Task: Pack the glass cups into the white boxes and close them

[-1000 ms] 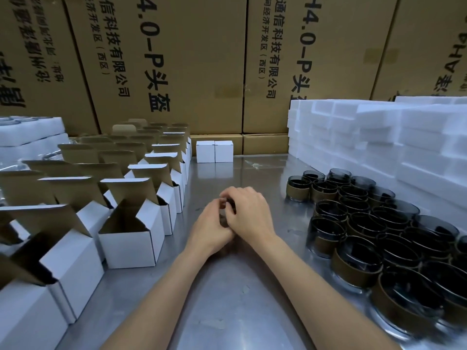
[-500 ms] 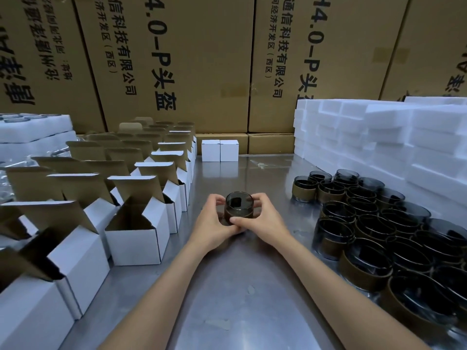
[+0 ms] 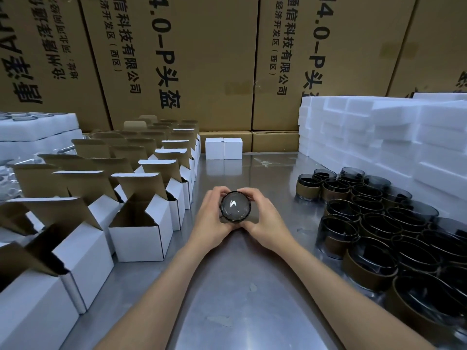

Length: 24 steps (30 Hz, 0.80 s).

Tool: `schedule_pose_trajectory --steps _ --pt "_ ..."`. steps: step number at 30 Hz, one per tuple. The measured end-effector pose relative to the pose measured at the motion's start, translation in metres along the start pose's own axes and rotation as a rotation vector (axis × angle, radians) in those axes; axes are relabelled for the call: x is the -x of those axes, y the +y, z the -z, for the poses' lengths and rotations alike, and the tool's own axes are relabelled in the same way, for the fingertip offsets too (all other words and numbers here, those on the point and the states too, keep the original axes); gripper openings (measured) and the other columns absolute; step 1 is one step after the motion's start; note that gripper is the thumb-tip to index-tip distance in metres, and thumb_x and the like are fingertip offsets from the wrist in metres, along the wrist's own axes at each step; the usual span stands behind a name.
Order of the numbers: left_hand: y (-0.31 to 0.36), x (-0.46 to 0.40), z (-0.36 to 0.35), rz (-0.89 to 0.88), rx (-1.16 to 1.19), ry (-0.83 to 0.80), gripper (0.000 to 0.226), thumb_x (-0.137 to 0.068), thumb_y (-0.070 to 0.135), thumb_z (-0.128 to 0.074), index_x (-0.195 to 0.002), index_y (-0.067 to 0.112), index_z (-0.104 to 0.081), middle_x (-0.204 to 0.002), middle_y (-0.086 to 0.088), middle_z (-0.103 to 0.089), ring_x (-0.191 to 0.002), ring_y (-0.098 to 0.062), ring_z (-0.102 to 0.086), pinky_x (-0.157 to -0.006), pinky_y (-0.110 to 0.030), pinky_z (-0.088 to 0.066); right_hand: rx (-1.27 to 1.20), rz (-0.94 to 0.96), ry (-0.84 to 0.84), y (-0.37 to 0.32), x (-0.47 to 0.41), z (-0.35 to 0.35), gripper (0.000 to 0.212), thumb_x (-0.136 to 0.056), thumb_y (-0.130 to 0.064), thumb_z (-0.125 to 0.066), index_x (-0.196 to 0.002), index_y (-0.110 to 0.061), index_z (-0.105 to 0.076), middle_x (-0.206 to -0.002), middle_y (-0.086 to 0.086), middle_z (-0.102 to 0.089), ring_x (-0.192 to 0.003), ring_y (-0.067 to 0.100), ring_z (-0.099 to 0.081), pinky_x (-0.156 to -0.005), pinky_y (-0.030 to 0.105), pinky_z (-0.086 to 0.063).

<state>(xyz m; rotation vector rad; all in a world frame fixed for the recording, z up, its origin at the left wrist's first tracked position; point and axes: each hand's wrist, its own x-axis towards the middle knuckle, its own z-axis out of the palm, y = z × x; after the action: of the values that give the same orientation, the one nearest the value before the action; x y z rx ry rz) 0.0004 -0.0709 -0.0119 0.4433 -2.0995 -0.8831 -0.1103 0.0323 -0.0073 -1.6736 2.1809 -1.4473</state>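
Both hands cup one glass cup at the centre of the frame, above a brushed steel table.

The left hand (image 3: 211,218) and right hand (image 3: 265,219) curl their fingers around the sides of the glass cup (image 3: 235,206), which is tipped so that its round, thick, glossy base faces the camera and catches a bright glint. At the left of the frame stand rows of open white boxes (image 3: 137,234), smooth white card outside and raw brown inside, flaps up. At the right, dark smoked cups (image 3: 374,238) with tan paper bands cluster rim-up on the metal table (image 3: 227,299). Two closed white boxes (image 3: 223,148) sit at upper centre, touching each other. Blocky white foam (image 3: 379,137) is stacked at upper right, before tall printed brown cartons (image 3: 202,59).
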Motion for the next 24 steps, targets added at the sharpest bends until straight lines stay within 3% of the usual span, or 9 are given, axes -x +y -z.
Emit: schedule_pose_trajectory --steps 3,6,11,15,18,21,24 --pt "0.002 0.001 0.000 0.000 0.000 -0.029 0.063 -0.062 0.010 -0.084 -0.108 0.028 -0.045 -0.110 0.003 -0.052 -0.098 -0.015 -0.056 -0.084 -0.035 -0.049 0.027 -0.001 0.024 0.001 0.002 0.001 0.066 -0.068 -0.001 -0.070 -0.119 -0.034 -0.047 -0.118 -0.021 -0.053 -0.116 0.012 -0.049 -0.095 0.040 -0.045" --pt "0.003 0.001 0.000 0.017 0.012 -0.050 0.062 -0.064 0.008 -0.081 -0.109 0.026 -0.043 -0.110 0.004 -0.054 -0.100 -0.019 -0.057 -0.084 -0.045 -0.050 0.064 0.013 0.027 0.001 0.003 0.002 0.067 -0.068 0.000 -0.070 -0.120 -0.036 -0.046 -0.119 -0.022 -0.052 -0.116 0.010 -0.046 -0.095 0.037 -0.044" --pt "0.000 0.001 0.000 0.017 0.032 -0.068 0.063 -0.067 0.000 -0.077 -0.111 0.030 -0.043 -0.110 0.008 -0.056 -0.104 -0.013 -0.056 -0.090 -0.039 -0.050 0.004 -0.010 0.005 0.000 0.003 0.004 0.064 -0.070 0.002 -0.071 -0.121 -0.028 -0.048 -0.119 -0.016 -0.054 -0.117 0.013 -0.047 -0.095 0.027 -0.040" --pt "0.000 0.000 0.001 -0.013 0.071 -0.111 0.071 -0.072 0.001 -0.074 -0.120 0.042 -0.042 -0.116 0.019 -0.056 -0.110 -0.009 -0.056 -0.090 -0.017 -0.047 -0.308 -0.093 -0.002 -0.007 0.003 0.010 0.062 -0.072 0.008 -0.074 -0.125 -0.015 -0.051 -0.120 -0.005 -0.057 -0.116 0.011 -0.053 -0.093 0.009 -0.038" --pt "0.001 0.003 0.002 0.027 0.100 -0.151 0.081 -0.073 0.011 -0.079 -0.129 0.048 -0.034 -0.115 0.028 -0.052 -0.103 -0.002 -0.057 -0.083 -0.015 -0.049 -0.528 -0.201 0.017 -0.012 0.004 0.017 0.051 -0.082 -0.002 -0.070 -0.129 -0.009 -0.053 -0.123 0.007 -0.063 -0.114 0.016 -0.058 -0.096 0.021 -0.047" --pt "0.003 0.003 0.001 0.070 0.113 -0.131 0.091 -0.072 0.018 -0.082 -0.145 0.033 -0.029 -0.118 0.016 -0.054 -0.095 -0.008 -0.060 -0.080 -0.017 -0.051 -0.648 -0.309 0.016 -0.014 0.003 0.020 0.040 -0.088 -0.014 -0.065 -0.127 -0.009 -0.056 -0.119 0.013 -0.065 -0.111 0.024 -0.062 -0.097 0.040 -0.050" --pt "0.007 0.002 0.002 0.067 0.164 -0.052 0.078 -0.074 0.019 -0.081 -0.137 0.038 -0.039 -0.104 0.010 -0.061 -0.085 -0.005 -0.061 -0.075 -0.016 -0.051 -0.654 -0.373 0.022 -0.014 0.001 0.020 0.037 -0.091 -0.026 -0.061 -0.122 -0.006 -0.058 -0.115 0.015 -0.066 -0.101 0.025 -0.065 -0.091 0.038 -0.050"
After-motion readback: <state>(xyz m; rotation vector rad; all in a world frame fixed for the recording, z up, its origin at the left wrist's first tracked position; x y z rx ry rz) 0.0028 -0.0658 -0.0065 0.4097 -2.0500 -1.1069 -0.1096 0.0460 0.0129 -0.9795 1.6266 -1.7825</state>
